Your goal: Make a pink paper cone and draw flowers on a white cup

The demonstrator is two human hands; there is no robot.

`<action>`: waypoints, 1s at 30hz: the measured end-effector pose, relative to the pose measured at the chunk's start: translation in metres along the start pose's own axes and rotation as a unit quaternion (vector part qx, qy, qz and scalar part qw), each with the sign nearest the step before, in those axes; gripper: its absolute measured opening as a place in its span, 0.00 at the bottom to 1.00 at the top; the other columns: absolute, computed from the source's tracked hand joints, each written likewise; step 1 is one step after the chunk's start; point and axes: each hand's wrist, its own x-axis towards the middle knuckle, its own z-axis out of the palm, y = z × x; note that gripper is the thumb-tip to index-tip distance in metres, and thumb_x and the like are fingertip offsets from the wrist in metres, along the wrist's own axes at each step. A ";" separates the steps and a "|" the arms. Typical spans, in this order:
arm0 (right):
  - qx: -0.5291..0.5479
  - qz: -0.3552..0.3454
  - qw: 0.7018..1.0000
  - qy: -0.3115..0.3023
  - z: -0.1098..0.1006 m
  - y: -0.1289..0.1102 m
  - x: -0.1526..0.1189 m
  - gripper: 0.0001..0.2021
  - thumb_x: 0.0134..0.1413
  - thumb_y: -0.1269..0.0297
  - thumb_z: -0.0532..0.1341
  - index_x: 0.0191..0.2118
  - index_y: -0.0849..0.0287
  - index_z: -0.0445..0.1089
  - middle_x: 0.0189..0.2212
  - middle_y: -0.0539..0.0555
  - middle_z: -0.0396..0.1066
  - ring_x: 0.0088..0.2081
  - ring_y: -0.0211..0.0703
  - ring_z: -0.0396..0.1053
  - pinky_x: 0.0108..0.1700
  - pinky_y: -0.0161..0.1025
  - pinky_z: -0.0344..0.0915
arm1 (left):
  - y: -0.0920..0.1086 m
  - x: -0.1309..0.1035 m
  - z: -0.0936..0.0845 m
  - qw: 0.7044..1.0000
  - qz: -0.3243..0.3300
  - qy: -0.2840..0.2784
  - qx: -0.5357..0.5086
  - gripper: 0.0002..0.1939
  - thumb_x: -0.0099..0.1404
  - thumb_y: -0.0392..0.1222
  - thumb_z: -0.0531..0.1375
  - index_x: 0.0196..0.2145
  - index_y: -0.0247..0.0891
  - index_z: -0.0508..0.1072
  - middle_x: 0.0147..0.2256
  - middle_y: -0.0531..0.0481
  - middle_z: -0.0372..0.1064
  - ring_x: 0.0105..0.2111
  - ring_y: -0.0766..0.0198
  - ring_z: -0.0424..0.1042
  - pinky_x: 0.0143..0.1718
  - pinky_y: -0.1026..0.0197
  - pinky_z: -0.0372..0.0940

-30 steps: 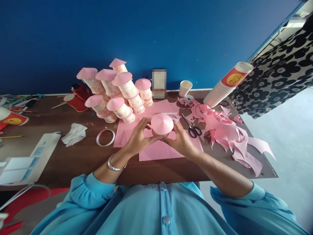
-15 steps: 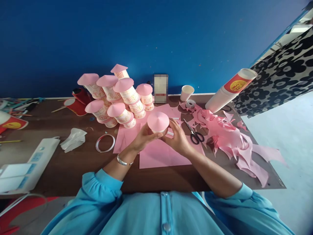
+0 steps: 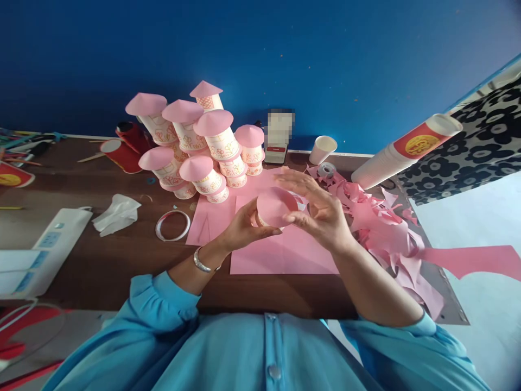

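Observation:
A pink paper cone (image 3: 274, 207), tilted and seen mostly from above, sits over a paper cup that is largely hidden beneath it. My left hand (image 3: 245, 221) is closed around the cup's left side, thumb and fingers apart on either side of it. Above and right of the cone, my right hand (image 3: 319, 212) has its fingers spread, and its thumb is at the cone's right edge. Pink paper sheets (image 3: 280, 252) lie below both hands. Left of them stands a group of stacked paper cups (image 3: 222, 144) with drawn patterns and pink cone tops.
Pink paper scraps (image 3: 382, 231) cover the table's right side, beside a long stack of cups (image 3: 391, 157). A tape ring (image 3: 188, 222), crumpled tissue (image 3: 117, 214) and power strip (image 3: 61, 236) lie left. A phone (image 3: 278, 136) and white cup (image 3: 323, 149) stand behind.
My right hand has lifted away from its two-handed hold and spread its fingers. The cone and cup have tilted and shifted slightly right. The camera view has shifted too.

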 end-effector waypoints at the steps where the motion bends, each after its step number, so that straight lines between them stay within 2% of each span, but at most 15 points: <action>1: 0.000 -0.006 1.000 -0.014 0.003 -0.002 0.002 0.25 0.64 0.43 0.69 0.62 0.42 0.76 0.63 0.52 0.76 0.72 0.62 0.63 0.73 0.69 0.60 | 0.001 -0.001 0.000 1.000 -0.003 0.000 0.011 0.32 0.57 0.56 0.76 0.54 0.39 0.77 0.44 0.42 0.82 0.44 0.47 0.82 0.41 0.49 0.79; 4: -0.001 -0.004 0.999 -0.036 0.010 -0.005 0.004 0.21 0.64 0.51 0.71 0.61 0.41 0.77 0.60 0.50 0.79 0.72 0.60 0.63 0.72 0.68 0.62 | 0.004 -0.002 0.000 0.999 -0.005 0.001 0.032 0.34 0.58 0.56 0.76 0.56 0.38 0.76 0.43 0.42 0.80 0.39 0.51 0.81 0.34 0.53 0.77; 8: -0.015 0.019 0.999 -0.039 0.014 -0.003 0.000 0.18 0.63 0.59 0.72 0.58 0.42 0.80 0.57 0.50 0.81 0.72 0.59 0.63 0.71 0.67 0.65 | 0.004 -0.003 -0.002 0.999 0.028 0.003 0.046 0.33 0.60 0.56 0.75 0.57 0.38 0.75 0.51 0.40 0.79 0.41 0.53 0.80 0.32 0.57 0.76; 11: -0.026 0.027 0.999 -0.036 0.013 -0.002 -0.003 0.17 0.62 0.60 0.73 0.56 0.44 0.81 0.56 0.50 0.81 0.72 0.60 0.63 0.71 0.67 0.64 | 0.003 -0.003 -0.003 0.998 0.036 -0.001 0.060 0.35 0.59 0.57 0.75 0.59 0.39 0.74 0.54 0.39 0.78 0.43 0.52 0.80 0.33 0.56 0.77; 14: -0.021 0.031 0.998 -0.040 0.014 -0.002 -0.004 0.18 0.62 0.57 0.72 0.57 0.44 0.80 0.57 0.51 0.81 0.72 0.61 0.63 0.71 0.66 0.64 | 0.002 -0.003 -0.001 0.996 0.039 0.005 0.075 0.36 0.61 0.60 0.73 0.60 0.40 0.72 0.54 0.38 0.77 0.48 0.48 0.79 0.38 0.52 0.79; 18: 0.000 0.010 1.000 -0.002 0.021 -0.007 -0.005 0.22 0.65 0.51 0.70 0.62 0.45 0.76 0.62 0.53 0.77 0.72 0.60 0.63 0.73 0.65 0.62 | -0.001 -0.005 0.006 0.993 0.053 0.057 0.091 0.38 0.62 0.64 0.71 0.60 0.41 0.67 0.57 0.37 0.73 0.54 0.46 0.77 0.46 0.46 0.78; 23: -0.021 0.046 0.998 0.049 0.037 -0.008 -0.008 0.17 0.67 0.55 0.68 0.59 0.45 0.78 0.59 0.51 0.79 0.71 0.58 0.64 0.73 0.65 0.61 | -0.009 -0.008 0.015 0.972 0.091 0.141 0.165 0.35 0.64 0.57 0.72 0.60 0.44 0.64 0.58 0.40 0.70 0.59 0.43 0.72 0.58 0.38 0.73; 26: -0.023 0.052 0.996 0.064 0.046 -0.005 -0.011 0.15 0.66 0.61 0.68 0.56 0.45 0.80 0.57 0.50 0.81 0.70 0.55 0.67 0.73 0.64 0.61 | -0.013 -0.011 0.018 0.962 0.075 0.168 0.201 0.32 0.63 0.53 0.73 0.59 0.44 0.65 0.57 0.40 0.70 0.59 0.41 0.73 0.58 0.37 0.73; 30: -0.029 0.051 0.996 0.067 0.052 -0.004 -0.013 0.17 0.64 0.65 0.69 0.57 0.44 0.79 0.56 0.50 0.81 0.69 0.55 0.68 0.73 0.64 0.61 | -0.017 -0.015 0.020 0.958 0.071 0.179 0.211 0.32 0.64 0.55 0.72 0.59 0.43 0.65 0.56 0.40 0.71 0.58 0.39 0.73 0.57 0.36 0.73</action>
